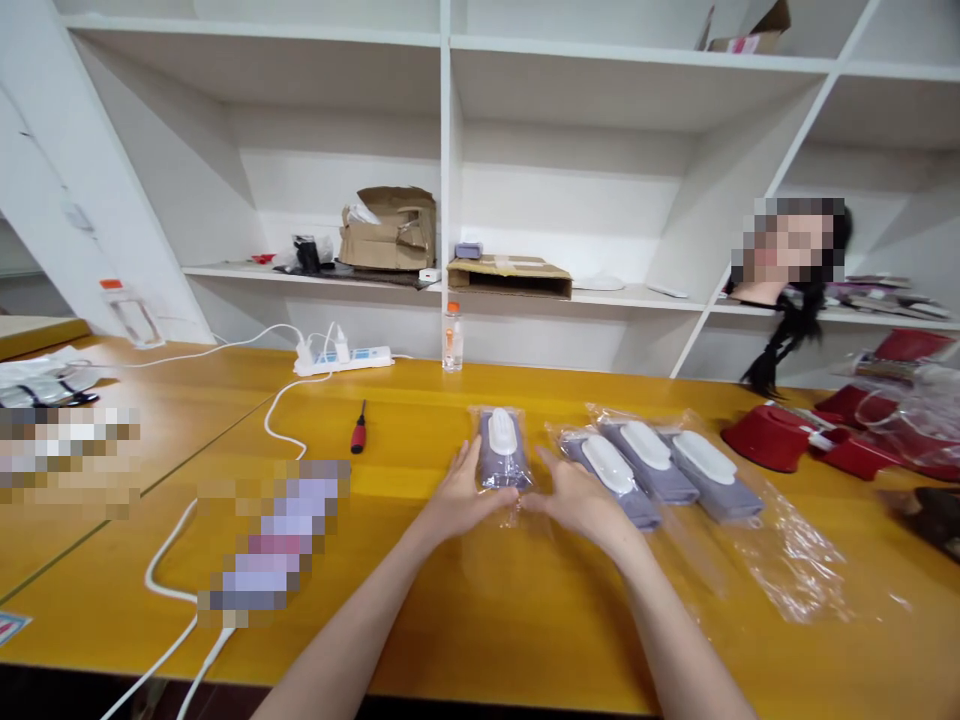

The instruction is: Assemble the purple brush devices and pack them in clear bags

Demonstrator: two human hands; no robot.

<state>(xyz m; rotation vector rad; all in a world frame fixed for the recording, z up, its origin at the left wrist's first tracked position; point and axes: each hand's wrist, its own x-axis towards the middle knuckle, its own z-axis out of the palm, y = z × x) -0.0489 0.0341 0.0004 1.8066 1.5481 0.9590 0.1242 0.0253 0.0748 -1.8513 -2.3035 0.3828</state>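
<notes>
Recording one clear plastic packet (502, 450) of folded grey-lilac fabric with a white oval piece on top, found on a yellow table (450, 640) between the two hands. The left hand (465, 495) is placed against the packet's lower left side, its fingers (471, 470) spread and touching the plastic. The right hand (581, 500) is held at the lower right side, its fingertips (544, 465) touching or just beside the plastic; which cannot be told. Both hands are open, in a narrow span around the packet, and no closed grip is shown. Three similar packets (649, 460) are lined up to the right, one partly beneath the right hand. A red-handled screwdriver (358, 428), a white power strip (343, 360) and a plastic bottle (452, 338) are placed farther off. Red pieces (765, 437) and a mannequin head (787, 330) are seen at right, below white shelves (570, 90) holding a cardboard box (388, 230).
</notes>
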